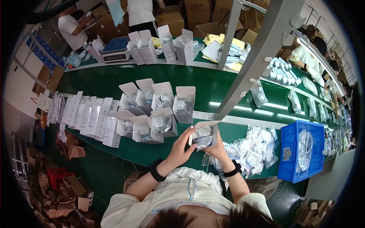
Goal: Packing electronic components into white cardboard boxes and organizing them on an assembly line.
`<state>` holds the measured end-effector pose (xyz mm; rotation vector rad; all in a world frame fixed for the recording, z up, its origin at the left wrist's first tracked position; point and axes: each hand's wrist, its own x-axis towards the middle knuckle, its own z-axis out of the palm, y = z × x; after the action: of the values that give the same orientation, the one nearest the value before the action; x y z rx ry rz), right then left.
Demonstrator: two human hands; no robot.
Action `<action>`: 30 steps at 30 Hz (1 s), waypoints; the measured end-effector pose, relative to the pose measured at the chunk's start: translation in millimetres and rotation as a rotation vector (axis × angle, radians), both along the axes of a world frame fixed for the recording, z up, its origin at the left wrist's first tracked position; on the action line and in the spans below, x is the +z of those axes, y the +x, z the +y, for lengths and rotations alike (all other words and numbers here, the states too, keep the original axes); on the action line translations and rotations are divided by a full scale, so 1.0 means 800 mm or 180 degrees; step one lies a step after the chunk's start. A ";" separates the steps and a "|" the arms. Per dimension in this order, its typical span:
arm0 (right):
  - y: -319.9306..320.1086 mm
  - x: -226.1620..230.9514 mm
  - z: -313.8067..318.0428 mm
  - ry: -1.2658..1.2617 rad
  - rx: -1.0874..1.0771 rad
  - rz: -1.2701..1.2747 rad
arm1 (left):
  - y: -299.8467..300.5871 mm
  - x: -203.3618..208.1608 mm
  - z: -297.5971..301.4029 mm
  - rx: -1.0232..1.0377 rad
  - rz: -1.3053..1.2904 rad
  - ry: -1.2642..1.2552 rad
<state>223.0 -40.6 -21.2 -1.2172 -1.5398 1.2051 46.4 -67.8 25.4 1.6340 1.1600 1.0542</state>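
A small white open-topped box (213, 132) is between my hands, close to my body at the table's front edge. Inside it sits a clear plastic bag (202, 133) with a pale device, whose exact kind I cannot make out. My left hand (180, 147) is closed on the box's left side, with the thumb at the bag. Around the right side and underneath, my right hand (217, 149) grips the same box; its fingers are partly hidden. Several similar open boxes (185, 99) holding bagged devices stand just beyond my left hand.
A row of flat folded white cartons (91, 116) lies at the left. Right of my hands is a heap of clear bagged parts (253, 152), then a blue bin (286, 152). A slanted grey post (247, 72) rises beyond the hands. Co-workers (141, 15) are across the belt.
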 end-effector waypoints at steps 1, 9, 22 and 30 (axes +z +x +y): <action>0.002 0.031 0.001 0.0043 0.0050 -0.0006 | -0.008 0.021 -0.003 -0.0084 -0.0162 -0.0132; -0.058 0.295 0.084 0.1689 -0.0968 0.1598 | -0.216 0.263 0.055 0.1292 0.1134 0.1484; -0.084 0.091 0.542 0.0628 -0.2927 -0.1298 | -0.343 0.135 0.278 -0.1437 0.2715 -0.0205; -0.040 -0.072 0.597 0.0597 -0.2509 -0.1542 | -0.350 0.090 0.283 -0.1739 0.2258 -0.0839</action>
<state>190.7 437.2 -78.5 -1.8252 -1.2358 0.2561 -233.6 159.0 97.6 1.9995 1.1078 -0.0449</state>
